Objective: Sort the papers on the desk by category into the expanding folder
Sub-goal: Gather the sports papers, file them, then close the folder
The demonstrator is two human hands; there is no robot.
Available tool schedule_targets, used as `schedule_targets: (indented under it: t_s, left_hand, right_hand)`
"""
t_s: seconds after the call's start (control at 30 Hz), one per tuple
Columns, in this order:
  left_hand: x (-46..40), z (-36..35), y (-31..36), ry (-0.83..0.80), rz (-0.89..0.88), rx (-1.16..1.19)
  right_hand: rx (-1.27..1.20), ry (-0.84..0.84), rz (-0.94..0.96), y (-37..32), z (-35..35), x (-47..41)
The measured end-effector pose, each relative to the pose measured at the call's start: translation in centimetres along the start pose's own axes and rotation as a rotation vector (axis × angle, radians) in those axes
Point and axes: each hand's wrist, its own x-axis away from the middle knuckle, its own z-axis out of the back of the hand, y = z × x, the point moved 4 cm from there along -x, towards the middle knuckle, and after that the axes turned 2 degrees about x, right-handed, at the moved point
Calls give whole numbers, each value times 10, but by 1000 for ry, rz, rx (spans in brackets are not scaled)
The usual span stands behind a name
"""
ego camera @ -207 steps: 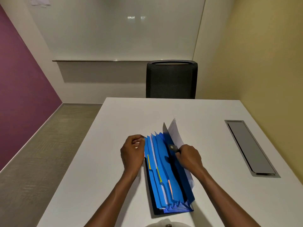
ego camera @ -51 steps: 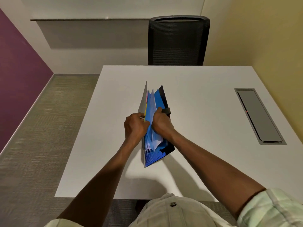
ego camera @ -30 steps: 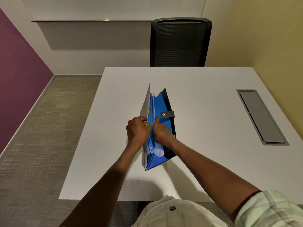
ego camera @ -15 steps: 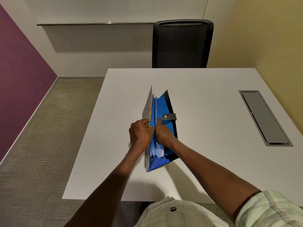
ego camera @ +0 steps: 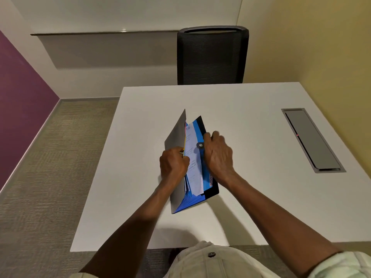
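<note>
Blue expanding folder (ego camera: 197, 199) stands mid-table (ego camera: 251, 117), white papers (ego camera: 192, 157) showing inside; the left hand (ego camera: 173, 163) grips its grey front flap (ego camera: 174, 137), the right hand (ego camera: 217, 155) clasps the back cover.

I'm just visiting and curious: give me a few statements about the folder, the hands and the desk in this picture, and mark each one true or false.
1. Both hands are on the blue folder. True: the left hand grips its grey cover and the right hand holds the other side.
2. The folder is snapped closed. False: it is spread open, with a white paper showing inside.
3. Loose papers lie scattered across the desk. False: the only papers visible are in the folder.
4. A black chair stands at the far side of the desk. True.
5. The wall on the left is yellow. False: it is purple.
</note>
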Motion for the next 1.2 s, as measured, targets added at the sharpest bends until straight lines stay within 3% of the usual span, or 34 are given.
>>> schedule_targets:
  t_s: [0.1,0.23,0.33,0.53,0.67,0.77,0.87,0.93,1.07,1.2]
  left_hand:
    - [5,-10,5,-55,-49,-9]
    - [8,-16,15,-63,-78,-49]
    - [8,-22,22,-52,-57,-52]
    - [12,-35,39,-22,4,-51]
    - [18,-43,51,24,35,-50]
    - [21,-47,60,96,70,-40]
    - [26,-50,68,140,100,-22]
    - [31,-51,72,152,118,-9]
    - [38,-55,74,172,115,7]
    - [41,-57,73,170,93,-13]
  right_hand:
    - [-19,-87,-81,37,-11,1]
    - [-133,-334,97,55,-28,6]
    - [-201,-451,100,72,-37,9]
    - [-320,-414,40,96,-44,2]
    - [-365,-168,34,104,-29,-7]
    - [-348,18,210,93,-10,-3]
    - [-193,-109,408,70,-15,18]
    - [-150,-232,332,67,-25,30]
    - [-233,-493,-75,70,-45,27]
    - [-378,-605,-287,72,-50,2]
